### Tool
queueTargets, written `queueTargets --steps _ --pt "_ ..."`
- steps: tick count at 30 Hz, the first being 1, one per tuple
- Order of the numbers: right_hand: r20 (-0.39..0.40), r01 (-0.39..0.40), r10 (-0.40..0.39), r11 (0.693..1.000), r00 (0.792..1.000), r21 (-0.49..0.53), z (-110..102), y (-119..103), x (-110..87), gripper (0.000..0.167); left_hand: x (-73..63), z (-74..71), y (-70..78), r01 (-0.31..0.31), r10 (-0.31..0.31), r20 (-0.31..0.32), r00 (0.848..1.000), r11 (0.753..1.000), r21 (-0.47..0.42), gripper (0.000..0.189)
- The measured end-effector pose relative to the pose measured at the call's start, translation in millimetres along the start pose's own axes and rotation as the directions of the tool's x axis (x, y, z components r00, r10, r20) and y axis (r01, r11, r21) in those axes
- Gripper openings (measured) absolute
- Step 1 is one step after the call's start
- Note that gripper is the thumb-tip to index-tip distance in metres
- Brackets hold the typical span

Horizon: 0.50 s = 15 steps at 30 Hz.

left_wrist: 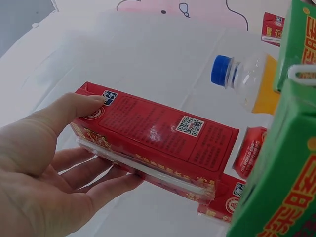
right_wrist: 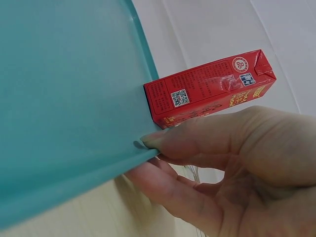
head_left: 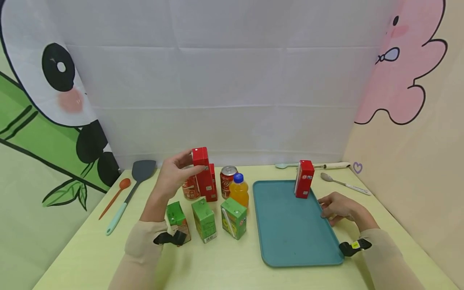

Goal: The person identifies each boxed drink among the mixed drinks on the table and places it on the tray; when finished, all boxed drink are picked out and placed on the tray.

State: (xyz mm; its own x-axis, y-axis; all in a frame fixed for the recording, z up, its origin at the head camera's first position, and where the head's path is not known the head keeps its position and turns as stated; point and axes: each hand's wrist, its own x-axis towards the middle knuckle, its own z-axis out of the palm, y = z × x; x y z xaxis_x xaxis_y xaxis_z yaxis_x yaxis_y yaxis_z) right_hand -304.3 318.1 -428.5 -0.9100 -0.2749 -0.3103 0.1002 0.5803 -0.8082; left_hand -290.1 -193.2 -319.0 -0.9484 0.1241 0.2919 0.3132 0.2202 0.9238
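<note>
My left hand (head_left: 176, 173) grips a red drink carton (left_wrist: 158, 133) near its top, thumb on the printed face and fingers beneath the side with the white straw. A second red carton (head_left: 213, 181) stands just behind it, partly hidden. At the right, my right hand (head_left: 340, 207) pinches the right rim of a teal tray (head_left: 290, 237), thumb on top and fingers under the edge. Upright in the tray's far right corner is another red carton (right_wrist: 207, 89). Close to the left hand stand a red can (head_left: 191, 188) and a green carton (head_left: 176, 213).
Two more green cartons (head_left: 204, 220) stand in front, with an orange juice bottle (head_left: 239, 193) and another red can (head_left: 227, 179) behind. On the left lie an orange spoon (head_left: 117, 193) and a spatula (head_left: 143, 171). Long-handled utensils (head_left: 338, 165) and a grey spoon (head_left: 344, 184) lie beyond the tray.
</note>
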Motion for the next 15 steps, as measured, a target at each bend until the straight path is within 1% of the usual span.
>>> queueTargets --steps 8,15 --pt "0.001 -0.003 0.003 1.000 1.000 0.002 -0.6 -0.3 -0.6 0.063 -7.3 6.7 17.1 -0.035 0.034 -0.011 0.999 0.999 -0.039 0.072" --pt "0.010 -0.003 0.003 1.000 1.000 0.010 -0.9 -1.0 0.6 0.063 -18.2 14.8 33.7 -0.066 0.066 0.000 0.998 0.997 -0.032 0.068"
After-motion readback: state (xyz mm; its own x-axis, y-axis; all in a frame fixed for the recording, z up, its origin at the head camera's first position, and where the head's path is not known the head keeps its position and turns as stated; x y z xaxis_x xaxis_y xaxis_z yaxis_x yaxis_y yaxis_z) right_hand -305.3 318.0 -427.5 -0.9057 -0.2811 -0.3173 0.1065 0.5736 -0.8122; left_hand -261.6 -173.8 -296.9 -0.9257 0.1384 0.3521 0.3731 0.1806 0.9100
